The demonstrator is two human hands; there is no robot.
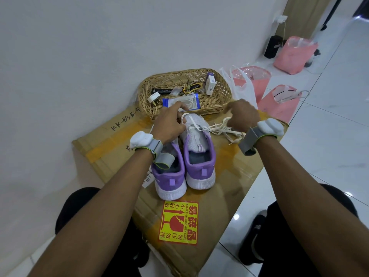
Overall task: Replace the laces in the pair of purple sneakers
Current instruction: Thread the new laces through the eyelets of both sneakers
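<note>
Gripping lace [201, 127], both hands near basket [223, 92].

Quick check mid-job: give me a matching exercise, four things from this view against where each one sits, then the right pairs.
Things:
1. right sneaker
2. loose lace
3. blue packet
4. fragile sticker

Places:
A. in the basket
B. on the box, near edge
C. under the left hand
D. beside the sneakers, below the right hand

Pairs: 1-C, 2-D, 3-A, 4-B
</note>
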